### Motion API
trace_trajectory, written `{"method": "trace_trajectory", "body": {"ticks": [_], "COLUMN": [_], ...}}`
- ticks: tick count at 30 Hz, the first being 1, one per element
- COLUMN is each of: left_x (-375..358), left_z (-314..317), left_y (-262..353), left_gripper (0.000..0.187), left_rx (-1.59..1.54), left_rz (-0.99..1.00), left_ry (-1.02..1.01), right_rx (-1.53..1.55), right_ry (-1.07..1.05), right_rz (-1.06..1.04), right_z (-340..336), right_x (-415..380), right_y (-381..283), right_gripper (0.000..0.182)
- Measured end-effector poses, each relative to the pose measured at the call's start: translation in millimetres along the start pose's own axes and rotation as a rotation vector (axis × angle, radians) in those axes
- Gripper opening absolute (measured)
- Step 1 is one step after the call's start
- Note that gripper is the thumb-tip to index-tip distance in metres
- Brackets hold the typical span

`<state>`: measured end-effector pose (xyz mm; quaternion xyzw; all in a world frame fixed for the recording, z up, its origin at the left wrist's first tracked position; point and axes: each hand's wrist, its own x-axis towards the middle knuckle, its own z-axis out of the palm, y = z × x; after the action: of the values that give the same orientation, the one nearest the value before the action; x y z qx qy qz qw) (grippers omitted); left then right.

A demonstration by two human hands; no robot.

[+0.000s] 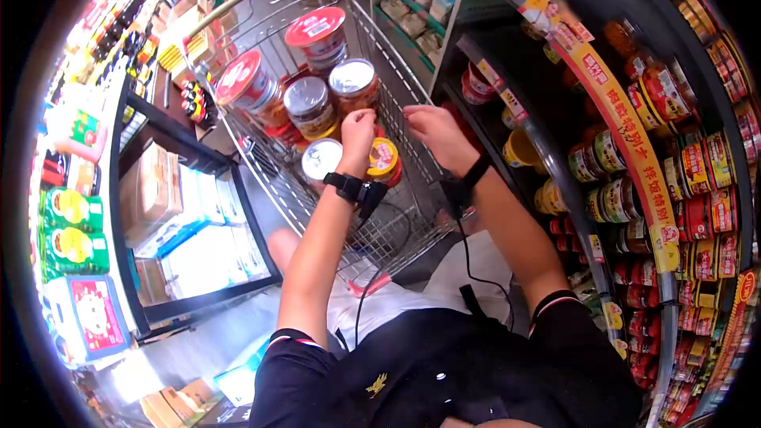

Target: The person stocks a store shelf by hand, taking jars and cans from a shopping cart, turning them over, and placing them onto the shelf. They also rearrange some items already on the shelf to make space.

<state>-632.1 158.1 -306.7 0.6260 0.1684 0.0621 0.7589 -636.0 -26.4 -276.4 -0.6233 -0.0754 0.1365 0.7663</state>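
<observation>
A metal shopping cart (pixel 396 40) stands in front of me with several jars and tubs in it. My left hand (pixel 358 139) is over the cart with its fingers curled; whether it holds anything is hidden. Beside it are a silver-lidded jar (pixel 353 83), another silver-lidded jar (pixel 309 107), a white-lidded jar (pixel 322 160) and a yellow-lidded jar (pixel 384 160). Two red-lidded tubs, one at the left (pixel 247 81) and one farther back (pixel 317 36), sit deeper in the cart. Over the cart's right side is my right hand (pixel 438 133), its fingers partly bent, with no object visible in it.
Shelves (pixel 555 174) of jars and packets rise close on the right, with a yellow-and-red label strip (pixel 610 103). To the left stands a black-framed case (pixel 198 230) with boxes inside. Green packages (pixel 73 222) and cartons lie farther left.
</observation>
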Motion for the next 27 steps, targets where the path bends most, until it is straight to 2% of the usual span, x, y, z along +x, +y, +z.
{"method": "trace_trajectory", "body": {"ticks": [1,2,3,4,5,7,8,10,11,12,15,17,19,20,22,25,27], "left_x": [4,4,2,-14,-26,-9,-4,3,7,4,6,3,-5,-10,-19,-28,-32], "left_z": [-12,-25,-34,-23,-16,-13,-14,-13,-11,-17,-16,-12,-6,-5,-4,-4,-4], "left_y": [-14,-31,-41,-31,-18,-66,-89,-114,-123,-112,-113,-118,-121,-122,-125,-129,-134], "left_gripper": [0.015,0.015,0.015,0.018,0.015,0.017,0.020,0.022,0.023,0.032,0.041,0.041,0.041,0.041,0.041,0.042,0.042], "left_rx": [0.011,0.022,0.033,-0.086,-0.133,-0.177,-0.152,-0.158,-0.162,-0.200,-0.242,-0.200,-0.102,-0.065,-0.005,0.033,0.048], "left_rz": [-0.062,-0.129,-0.194,-0.356,-0.471,-0.525,-0.513,-0.573,-0.598,-0.592,-0.646,-0.589,-0.476,-0.435,-0.375,-0.354,-0.362], "left_ry": [-0.084,-0.170,-0.256,-0.173,-0.166,-0.175,-0.154,-0.108,-0.088,-0.179,-0.106,-0.007,0.118,0.158,0.219,0.233,0.229], "right_rx": [0.095,0.102,-0.271,-0.638,-0.686,-0.783,-0.957,-0.877,-0.625,-0.439,0.004,-0.279,-0.205,-0.236,-0.298,-0.214,-0.183], "right_ry": [0.058,0.065,-0.061,-0.193,-0.217,-0.268,-0.309,-0.291,-0.228,-0.178,0.013,-0.055,0.114,0.098,0.069,0.172,0.135], "right_rz": [0.221,0.218,0.057,-0.112,-0.114,-0.122,-0.165,-0.067,0.056,0.195,0.628,0.476,0.468,0.466,0.459,0.435,0.527], "right_z": [22,29,27,21,20,18,27,30,32,36,59,33,34,32,31,40,43], "right_x": [-3,0,-1,-2,1,7,-1,-10,-4,-2,-11,13,17,18,21,6,1], "right_y": [-6,11,20,29,41,68,46,50,70,71,41,108,124,131,134,112,94], "right_gripper": [0.025,0.018,0.015,0.011,0.008,0.003,0.006,0.012,0.016,0.020,0.032,0.033,0.036,0.036,0.037,0.038,0.033]}}
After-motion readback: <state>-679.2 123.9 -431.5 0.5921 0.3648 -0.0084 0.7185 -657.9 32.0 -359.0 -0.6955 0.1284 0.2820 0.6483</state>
